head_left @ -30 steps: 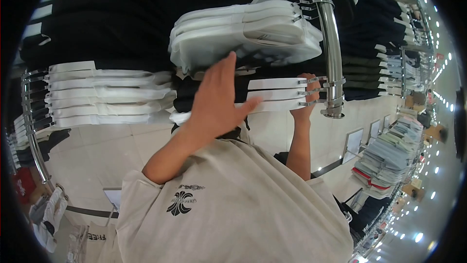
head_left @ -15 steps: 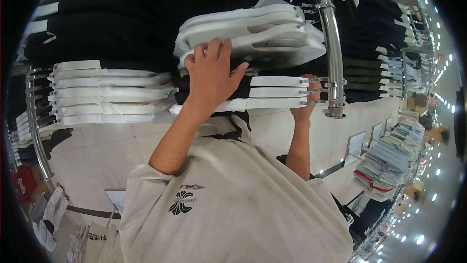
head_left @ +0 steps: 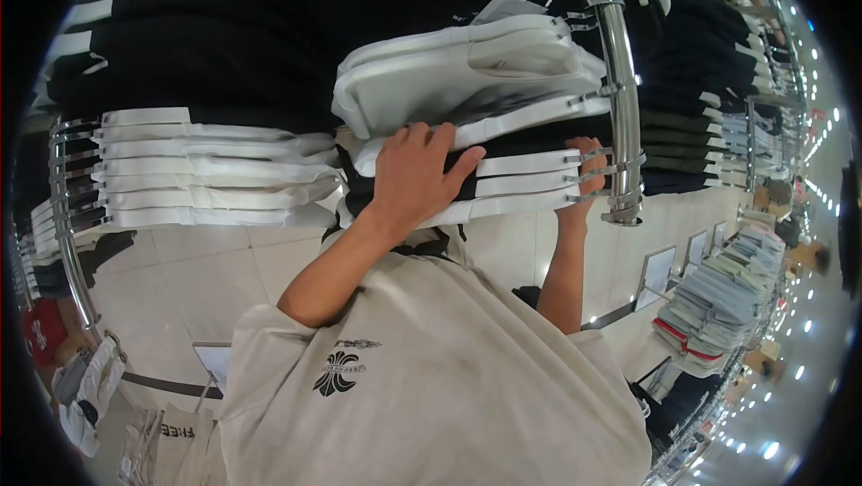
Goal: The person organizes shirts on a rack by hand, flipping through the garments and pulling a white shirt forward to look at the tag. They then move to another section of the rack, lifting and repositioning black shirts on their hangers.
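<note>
Head view: a white garment [head_left: 525, 118], smooth and slightly tilted, is hung by a metal hook [head_left: 588, 101] from the chrome rail [head_left: 619, 50]. It is touched by the left hand [head_left: 415, 172], thumb spread, grip indeterminable; the right hand [head_left: 588, 170] is placed at the lower hooks [head_left: 600, 157], its closure likewise.

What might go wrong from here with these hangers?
The lower hangers hook near the end of the rail, so they might slip off if pulled outward. The slanted hanger, by the left hand, might catch on the white stack above. The right hand, beside the hooks, might get pinched.
</note>
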`<state>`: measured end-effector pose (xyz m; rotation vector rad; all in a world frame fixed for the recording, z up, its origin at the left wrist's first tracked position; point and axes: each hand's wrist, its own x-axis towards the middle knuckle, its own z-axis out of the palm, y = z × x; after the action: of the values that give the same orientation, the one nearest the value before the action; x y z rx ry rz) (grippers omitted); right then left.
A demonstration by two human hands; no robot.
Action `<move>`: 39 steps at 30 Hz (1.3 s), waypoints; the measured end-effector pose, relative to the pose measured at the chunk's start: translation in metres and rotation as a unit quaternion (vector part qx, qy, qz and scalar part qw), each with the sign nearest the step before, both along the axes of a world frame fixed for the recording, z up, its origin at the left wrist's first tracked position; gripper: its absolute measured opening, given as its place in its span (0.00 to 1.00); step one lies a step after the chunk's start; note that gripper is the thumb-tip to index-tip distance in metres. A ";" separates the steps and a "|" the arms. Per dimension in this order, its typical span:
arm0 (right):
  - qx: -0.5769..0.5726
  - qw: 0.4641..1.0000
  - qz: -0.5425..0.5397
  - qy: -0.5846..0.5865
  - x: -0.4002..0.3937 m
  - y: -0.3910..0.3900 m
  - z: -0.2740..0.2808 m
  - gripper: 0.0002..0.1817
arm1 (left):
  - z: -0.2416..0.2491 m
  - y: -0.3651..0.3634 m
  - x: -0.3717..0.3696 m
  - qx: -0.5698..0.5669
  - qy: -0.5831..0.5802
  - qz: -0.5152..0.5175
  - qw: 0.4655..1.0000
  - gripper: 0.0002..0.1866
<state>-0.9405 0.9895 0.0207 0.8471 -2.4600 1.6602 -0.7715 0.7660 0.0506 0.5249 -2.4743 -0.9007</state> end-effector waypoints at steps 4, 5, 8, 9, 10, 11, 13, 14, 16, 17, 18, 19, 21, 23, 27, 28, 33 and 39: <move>0.114 0.985 0.006 0.128 0.007 0.001 0.014 0.26 | 0.001 -0.001 0.003 -0.033 -0.010 0.015 0.999 0.18; 0.148 0.973 0.014 0.175 0.006 0.005 0.012 0.29 | 0.001 -0.002 0.002 -0.056 0.007 0.028 0.998 0.19; 0.213 0.933 0.031 0.287 0.004 0.013 0.011 0.32 | -0.002 -0.003 -0.002 -0.078 0.017 0.048 0.996 0.21; 0.215 0.931 0.033 0.293 0.004 0.014 0.012 0.32 | -0.003 -0.003 -0.003 -0.078 0.013 0.052 0.996 0.21; 0.214 0.932 0.035 0.289 0.004 0.014 0.012 0.32 | -0.003 -0.004 -0.003 -0.082 0.020 0.053 0.995 0.20; 0.211 0.937 0.037 0.277 0.004 0.013 0.012 0.32 | -0.003 -0.004 -0.004 -0.087 0.027 0.055 0.994 0.20; 0.204 0.946 0.040 0.249 0.005 0.014 0.014 0.31 | -0.003 -0.004 -0.005 -0.090 0.038 0.057 0.994 0.19; 0.200 0.950 0.040 0.238 0.006 0.016 0.014 0.31 | -0.005 -0.003 -0.005 -0.087 0.042 0.057 0.994 0.19; 0.196 0.956 0.047 0.214 0.004 0.018 0.016 0.31 | -0.009 0.000 -0.004 -0.079 0.046 0.054 0.994 0.19; 0.194 0.959 0.049 0.202 0.004 0.018 0.017 0.31 | -0.010 0.002 -0.003 -0.074 0.046 0.050 0.995 0.18; 0.191 0.962 0.052 0.191 0.003 0.019 0.019 0.30 | -0.011 0.003 -0.002 -0.069 0.046 0.044 0.996 0.18; 0.189 0.964 0.052 0.182 0.003 0.020 0.019 0.30 | -0.011 0.003 -0.001 -0.059 0.040 0.039 0.997 0.18; 0.185 0.967 0.055 0.169 0.002 0.021 0.019 0.30 | -0.009 0.003 -0.001 -0.038 0.028 0.026 0.999 0.17; 0.176 0.970 0.058 0.157 0.000 0.020 0.019 0.29 | -0.008 -0.003 -0.003 0.001 0.013 0.006 1.000 0.16; 0.161 0.976 0.063 0.135 -0.004 0.019 0.017 0.29 | 0.010 -0.020 0.004 0.216 0.007 -0.002 0.976 0.13; 0.158 0.977 0.065 0.128 -0.004 0.019 0.016 0.28 | 0.011 -0.025 0.007 0.279 -0.004 -0.012 0.960 0.12; 0.120 0.988 0.067 0.073 -0.004 0.016 0.006 0.27 | 0.016 -0.051 0.006 0.171 -0.033 -0.047 0.984 0.18; 0.174 0.966 0.069 0.177 0.013 -0.004 0.010 0.27 | 0.015 -0.068 -0.024 -0.083 -0.013 -0.029 0.996 0.39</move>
<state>-0.9279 0.9857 0.0306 1.2553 -2.5061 0.9995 -0.7951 0.6977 0.0657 0.4122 -2.5710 -0.7058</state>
